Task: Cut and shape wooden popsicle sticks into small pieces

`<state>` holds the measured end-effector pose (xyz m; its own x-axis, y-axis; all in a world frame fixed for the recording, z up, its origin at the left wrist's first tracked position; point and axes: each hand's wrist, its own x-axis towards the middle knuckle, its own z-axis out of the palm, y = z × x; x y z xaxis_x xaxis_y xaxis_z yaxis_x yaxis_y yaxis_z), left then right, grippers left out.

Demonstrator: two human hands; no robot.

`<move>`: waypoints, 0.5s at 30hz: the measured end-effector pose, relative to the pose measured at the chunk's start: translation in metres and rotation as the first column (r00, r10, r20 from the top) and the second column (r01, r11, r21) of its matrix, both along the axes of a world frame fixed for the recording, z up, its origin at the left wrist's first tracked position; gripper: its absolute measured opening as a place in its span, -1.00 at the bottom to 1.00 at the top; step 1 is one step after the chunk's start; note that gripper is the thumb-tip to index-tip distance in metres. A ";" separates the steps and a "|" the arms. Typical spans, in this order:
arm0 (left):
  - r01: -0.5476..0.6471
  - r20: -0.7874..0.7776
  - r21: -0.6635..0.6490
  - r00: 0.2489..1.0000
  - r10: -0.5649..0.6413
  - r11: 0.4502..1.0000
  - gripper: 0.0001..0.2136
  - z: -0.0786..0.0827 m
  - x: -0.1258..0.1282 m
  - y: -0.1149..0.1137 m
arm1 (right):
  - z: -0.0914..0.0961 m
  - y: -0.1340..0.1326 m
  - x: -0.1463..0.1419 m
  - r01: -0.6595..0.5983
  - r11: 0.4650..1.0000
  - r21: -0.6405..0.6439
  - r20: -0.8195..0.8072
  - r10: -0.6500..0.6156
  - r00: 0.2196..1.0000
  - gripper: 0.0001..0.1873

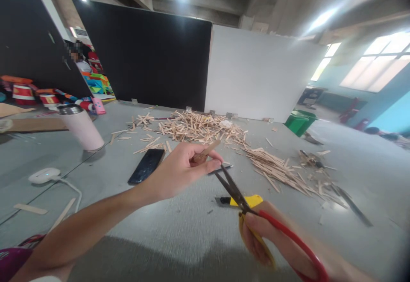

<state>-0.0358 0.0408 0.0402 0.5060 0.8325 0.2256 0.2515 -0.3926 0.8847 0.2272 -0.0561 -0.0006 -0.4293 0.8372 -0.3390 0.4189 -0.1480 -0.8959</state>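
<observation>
Pinched in my left hand [182, 168] is a flat wooden stick [209, 147], its end poking up past the fingers. My right hand [272, 228] grips a pair of scissors [238, 194] with red and yellow handles. The blades are parted slightly, and their tips are close to my left fingertips. Beneath the scissors lies a yellow utility knife [246, 201]. A black phone [146, 166] rests beside my left wrist. Behind my left hand, a thin dark pen-like thing [221, 169] is partly hidden.
A heap of wooden sticks [195, 128] spreads across the back of the grey table [179, 239], with another pile [278, 168] to the right. On the left stand a pink bottle [81, 128] and a white corded device [45, 175]. A green bin [299, 121] is beyond, right.
</observation>
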 end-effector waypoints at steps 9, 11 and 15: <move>0.143 0.186 -0.278 0.978 -0.092 0.950 -0.91 0.001 -0.012 -0.002 | 0.011 -0.001 0.004 0.175 0.979 0.101 0.055 -0.181 0.982 -0.25; 0.167 0.120 -0.234 0.983 -0.142 0.958 -0.89 0.004 -0.018 -0.004 | 0.018 -0.005 0.005 0.202 0.977 0.070 0.048 -0.206 0.977 -0.21; 0.162 -0.037 -0.126 0.985 -0.168 0.979 -0.82 0.012 -0.026 -0.006 | 0.023 -0.019 0.008 0.224 0.973 0.049 0.033 -0.226 0.974 -0.21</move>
<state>-0.0617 0.0345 0.0521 0.6463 0.7565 0.0999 0.2349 -0.3218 0.9172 0.2351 -0.0748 0.0221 -0.2157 0.9255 -0.3114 0.4129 -0.2026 -0.8880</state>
